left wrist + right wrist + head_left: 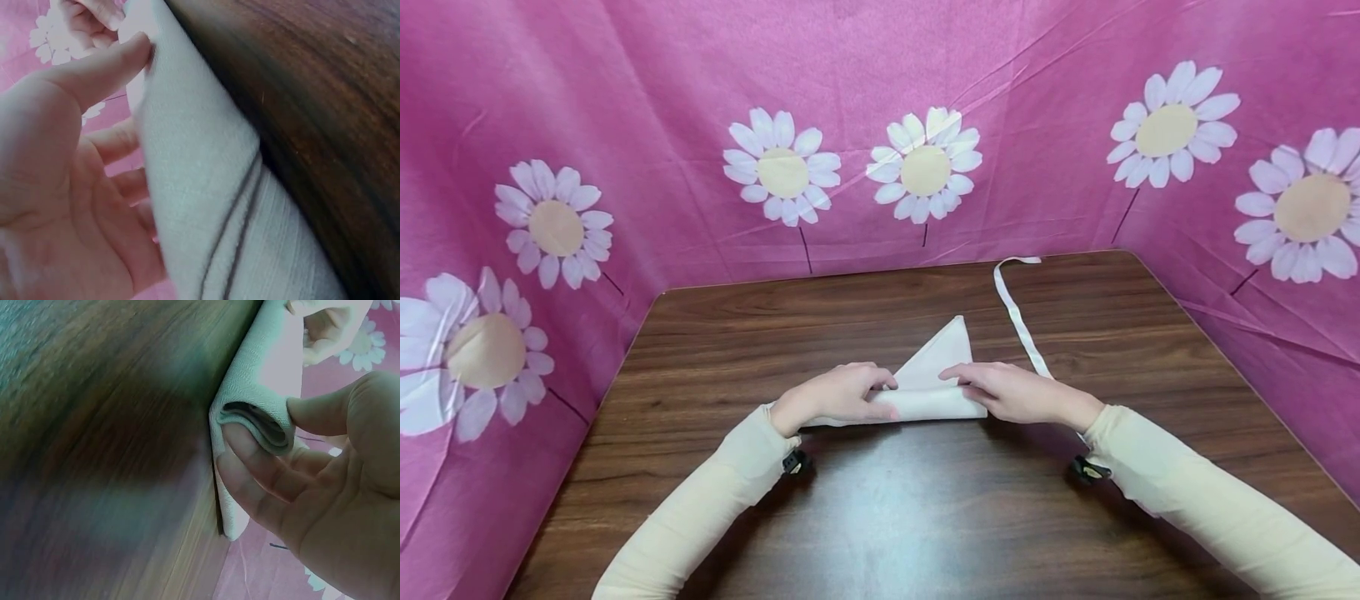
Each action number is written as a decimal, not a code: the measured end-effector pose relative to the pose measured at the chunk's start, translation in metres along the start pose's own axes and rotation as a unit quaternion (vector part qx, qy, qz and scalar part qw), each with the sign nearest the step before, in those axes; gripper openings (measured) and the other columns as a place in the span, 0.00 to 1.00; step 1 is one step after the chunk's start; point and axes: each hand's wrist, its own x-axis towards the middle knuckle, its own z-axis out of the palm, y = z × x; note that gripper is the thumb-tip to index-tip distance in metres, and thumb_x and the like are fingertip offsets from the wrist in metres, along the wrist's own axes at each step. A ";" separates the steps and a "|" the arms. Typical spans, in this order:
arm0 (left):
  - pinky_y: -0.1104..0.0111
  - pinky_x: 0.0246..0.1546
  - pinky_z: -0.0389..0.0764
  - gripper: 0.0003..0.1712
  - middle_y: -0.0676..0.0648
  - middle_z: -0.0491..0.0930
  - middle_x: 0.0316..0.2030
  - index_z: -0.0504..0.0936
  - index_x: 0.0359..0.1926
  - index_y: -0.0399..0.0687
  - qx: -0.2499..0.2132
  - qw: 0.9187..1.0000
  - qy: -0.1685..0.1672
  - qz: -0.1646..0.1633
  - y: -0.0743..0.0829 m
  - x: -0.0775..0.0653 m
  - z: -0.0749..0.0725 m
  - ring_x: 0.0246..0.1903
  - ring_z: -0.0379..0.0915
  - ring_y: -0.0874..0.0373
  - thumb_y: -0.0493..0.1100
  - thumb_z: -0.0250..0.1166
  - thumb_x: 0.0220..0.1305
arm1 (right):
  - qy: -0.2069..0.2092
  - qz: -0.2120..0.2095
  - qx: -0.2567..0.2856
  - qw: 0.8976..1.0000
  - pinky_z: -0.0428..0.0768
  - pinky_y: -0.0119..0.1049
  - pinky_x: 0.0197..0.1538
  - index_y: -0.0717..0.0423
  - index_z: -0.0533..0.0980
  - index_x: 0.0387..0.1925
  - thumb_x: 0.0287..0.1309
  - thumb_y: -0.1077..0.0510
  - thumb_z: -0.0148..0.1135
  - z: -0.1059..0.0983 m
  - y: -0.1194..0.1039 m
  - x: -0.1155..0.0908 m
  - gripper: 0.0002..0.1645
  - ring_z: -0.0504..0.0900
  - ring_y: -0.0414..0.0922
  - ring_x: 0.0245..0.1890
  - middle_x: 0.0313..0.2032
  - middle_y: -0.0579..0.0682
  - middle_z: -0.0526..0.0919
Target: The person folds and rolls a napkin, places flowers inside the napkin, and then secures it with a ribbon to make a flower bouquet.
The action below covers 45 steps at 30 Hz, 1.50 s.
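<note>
A white cloth (936, 404) lies partly rolled on the table, its near edge a thick roll and a pointed corner sticking up behind. At the left part of the roll, my left hand (846, 392) grips it, thumb on the near side and fingers behind. My right hand (1018, 392) pinches the right end. In the right wrist view, the thumb (322, 415) presses the outside of the cloth (262, 381) while fingers reach under its coiled, layered end. Loose folds of the cloth (194, 144) show beside the left hand in the left wrist view.
A narrow white ribbon (1017, 317) runs from the table's back edge down to the right wrist, which hides part of it. The brown wooden table (880, 517) is bordered by a pink curtain (850, 67) with daisies.
</note>
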 end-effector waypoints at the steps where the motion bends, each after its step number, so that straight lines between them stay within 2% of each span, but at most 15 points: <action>1: 0.64 0.43 0.74 0.25 0.54 0.78 0.37 0.82 0.55 0.46 0.003 1.000 -0.001 -0.008 0.001 0.000 0.000 0.36 0.71 0.60 0.56 0.70 0.64 | 0.000 0.001 0.002 1.000 0.81 0.47 0.51 0.60 0.73 0.63 0.70 0.69 0.55 0.001 0.000 0.000 0.22 0.84 0.44 0.47 0.47 0.52 0.85; 5: 0.63 0.47 0.76 0.28 0.53 0.80 0.44 0.81 0.54 0.49 0.011 0.999 0.003 -0.036 0.007 -0.002 -0.002 0.42 0.75 0.59 0.59 0.73 0.60 | 0.006 0.002 -0.009 1.000 0.81 0.47 0.51 0.61 0.73 0.63 0.69 0.70 0.55 0.004 0.000 0.000 0.22 0.83 0.45 0.47 0.48 0.53 0.84; 8: 0.61 0.48 0.76 0.30 0.50 0.80 0.47 0.80 0.55 0.49 0.014 1.000 0.018 -0.021 0.014 -0.003 -0.001 0.45 0.76 0.56 0.58 0.76 0.57 | 0.015 0.007 -0.021 1.000 0.81 0.47 0.50 0.61 0.74 0.62 0.68 0.70 0.56 0.006 0.001 0.000 0.22 0.83 0.46 0.47 0.48 0.53 0.83; 11: 0.60 0.46 0.77 0.30 0.50 0.78 0.44 0.80 0.55 0.50 0.023 0.999 0.032 0.003 0.020 -0.001 0.001 0.42 0.74 0.55 0.56 0.78 0.55 | 0.026 0.008 -0.027 0.999 0.81 0.47 0.49 0.61 0.74 0.61 0.67 0.70 0.59 0.006 0.001 0.000 0.22 0.84 0.46 0.47 0.46 0.53 0.83; 15: 0.59 0.44 0.77 0.30 0.51 0.76 0.42 0.80 0.54 0.52 0.036 0.998 0.044 0.004 0.025 0.000 0.003 0.40 0.72 0.55 0.52 0.80 0.52 | 0.044 0.015 -0.039 0.998 0.81 0.47 0.47 0.61 0.76 0.58 0.64 0.68 0.64 0.005 0.003 0.001 0.21 0.84 0.46 0.44 0.42 0.51 0.83; 20: 0.59 0.40 0.78 0.26 0.52 0.78 0.41 0.81 0.53 0.53 0.058 0.996 0.060 0.011 0.025 0.000 0.006 0.36 0.74 0.56 0.48 0.79 0.55 | 0.070 0.028 -0.049 0.996 0.79 0.45 0.45 0.59 0.81 0.51 0.59 0.65 0.71 0.004 0.004 0.002 0.17 0.81 0.45 0.40 0.38 0.47 0.83; 22: 0.59 0.38 0.78 0.22 0.52 0.79 0.40 0.82 0.52 0.52 0.066 0.995 0.067 0.020 0.024 0.000 0.007 0.34 0.75 0.57 0.46 0.77 0.57 | 0.074 0.021 -0.042 0.996 0.78 0.43 0.44 0.57 0.82 0.49 0.58 0.62 0.73 0.003 0.003 0.002 0.16 0.79 0.45 0.39 0.40 0.45 0.83; 26: 0.60 0.36 0.80 0.17 0.53 0.82 0.41 0.83 0.51 0.51 0.067 0.995 0.074 0.033 0.021 0.001 0.008 0.34 0.78 0.58 0.42 0.73 0.61 | 0.062 -0.005 -0.026 0.998 0.77 0.39 0.44 0.54 0.83 0.51 0.56 0.55 0.76 0.003 -0.002 0.001 0.21 0.76 0.43 0.39 0.45 0.44 0.82; 30: 0.60 0.41 0.81 0.15 0.52 0.84 0.41 0.83 0.51 0.50 0.040 0.997 0.056 0.039 0.017 0.003 0.007 0.37 0.80 0.59 0.41 0.71 0.63 | 0.042 -0.011 -0.019 0.999 0.77 0.40 0.45 0.57 0.79 0.57 0.53 0.53 0.79 0.006 -0.005 0.000 0.31 0.76 0.42 0.40 0.49 0.47 0.81; 33: 0.62 0.44 0.79 0.15 0.51 0.85 0.41 0.82 0.52 0.50 0.005 0.998 0.037 0.041 0.013 0.003 0.006 0.38 0.79 0.61 0.41 0.70 0.64 | 0.029 -0.002 -0.012 0.999 0.78 0.42 0.47 0.59 0.75 0.62 0.52 0.53 0.79 0.007 -0.007 0.000 0.38 0.79 0.43 0.43 0.48 0.47 0.82; 37: 0.64 0.46 0.77 0.17 0.51 0.86 0.42 0.80 0.54 0.48 -0.033 0.998 0.023 0.047 0.009 0.001 0.004 0.38 0.78 0.63 0.41 0.70 0.65 | 0.023 -0.004 -0.012 1.000 0.79 0.44 0.50 0.59 0.72 0.64 0.56 0.56 0.76 0.008 -0.008 0.002 0.37 0.81 0.41 0.44 0.44 0.41 0.84; 41: 0.64 0.46 0.76 0.17 0.51 0.84 0.41 0.81 0.53 0.46 -0.024 0.998 0.037 0.051 0.008 0.000 0.002 0.38 0.77 0.61 0.42 0.70 0.64 | 0.018 -0.010 -0.001 1.000 0.80 0.45 0.50 0.61 0.71 0.64 0.60 0.58 0.73 0.006 -0.007 0.004 0.34 0.83 0.39 0.43 0.41 0.38 0.86; 45: 0.63 0.46 0.75 0.15 0.51 0.80 0.40 0.83 0.50 0.47 0.000 0.997 0.066 0.051 0.009 -0.003 0.004 0.39 0.76 0.57 0.42 0.72 0.62 | 0.015 -0.006 0.050 0.999 0.82 0.44 0.48 0.65 0.67 0.66 0.62 0.62 0.70 0.007 0.000 0.006 0.34 0.84 0.37 0.41 0.40 0.41 0.87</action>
